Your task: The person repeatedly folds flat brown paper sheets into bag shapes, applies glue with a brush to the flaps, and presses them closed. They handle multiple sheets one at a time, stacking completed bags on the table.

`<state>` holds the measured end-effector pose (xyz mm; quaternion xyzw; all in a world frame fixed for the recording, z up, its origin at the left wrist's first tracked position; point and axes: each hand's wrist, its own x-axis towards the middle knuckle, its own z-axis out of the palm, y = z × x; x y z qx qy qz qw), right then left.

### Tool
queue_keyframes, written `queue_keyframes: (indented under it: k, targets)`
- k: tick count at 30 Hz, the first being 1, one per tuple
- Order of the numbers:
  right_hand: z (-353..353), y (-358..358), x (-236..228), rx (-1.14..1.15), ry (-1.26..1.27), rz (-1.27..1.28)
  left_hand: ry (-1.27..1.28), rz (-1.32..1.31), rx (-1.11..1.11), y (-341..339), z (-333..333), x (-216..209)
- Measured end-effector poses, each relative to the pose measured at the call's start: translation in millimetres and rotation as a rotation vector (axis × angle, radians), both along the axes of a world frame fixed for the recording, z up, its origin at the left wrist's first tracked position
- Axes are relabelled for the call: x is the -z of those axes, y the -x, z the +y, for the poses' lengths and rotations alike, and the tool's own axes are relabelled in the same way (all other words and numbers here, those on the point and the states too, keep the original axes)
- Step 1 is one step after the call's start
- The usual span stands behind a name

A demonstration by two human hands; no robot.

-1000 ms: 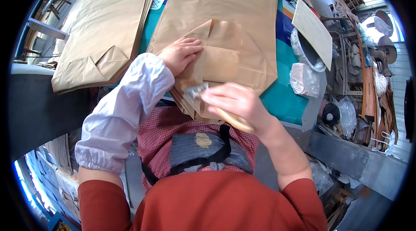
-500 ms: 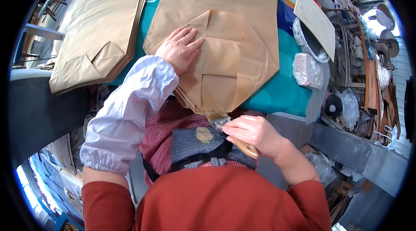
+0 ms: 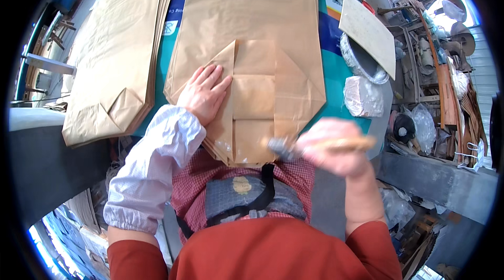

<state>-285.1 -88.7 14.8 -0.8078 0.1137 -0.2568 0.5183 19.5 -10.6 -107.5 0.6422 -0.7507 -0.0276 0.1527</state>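
A stack of brown paper bags [image 3: 252, 12] lies in front of me, its near end folded into a flat, angled bottom with a rectangular panel in the middle. My left hand [image 3: 203, 96] rests flat on the folded left flap, fingers stretched out. A paintbrush with a wooden handle [image 3: 354, 144] is gripped in my right hand [image 3: 332, 147], which is smeared by motion. The brush head [image 3: 281, 148] points left over the lower right edge of the top bag; whether it touches the paper I cannot tell.
Another stack of folded brown bags [image 3: 113, 49] lies to the left. On the teal printed covering [image 3: 333, 78] at right are a bowl [image 3: 350, 51] with a pale board [image 3: 368, 33] across it and a plastic-wrapped block [image 3: 363, 96]. Cluttered shelves [image 3: 420, 70] stand farther right.
The brush has swung from pointing up at the bags' near edge to lying nearly level, pointing left, as my right hand moved up and right. My left hand still presses the same flap.
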Motion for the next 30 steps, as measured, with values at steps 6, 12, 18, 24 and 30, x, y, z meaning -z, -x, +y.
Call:
queue_keyframes:
  k: [6,12,18,24,30]
  targets:
    - [-98.4,-41.6,55.0,0.465,-0.360,0.207,-0.034,0.005,0.009,5.6,-5.1,-6.5]
    - [-142.4,-78.9,72.1,0.441,-0.296,0.228,-0.012,0.013,-0.009,3.8,-4.1,-5.5]
    - [-105.8,-102.2,61.3,0.520,-0.287,0.015,0.134,0.301,-0.104,6.1,-0.3,-14.0]
    - [-67.6,-159.3,82.4,0.387,-0.458,0.109,0.052,0.265,-0.072,3.7,2.5,-11.7]
    - [-82.4,-119.7,50.7,0.551,0.111,0.033,0.087,0.238,-0.077,4.0,-0.4,-12.4]
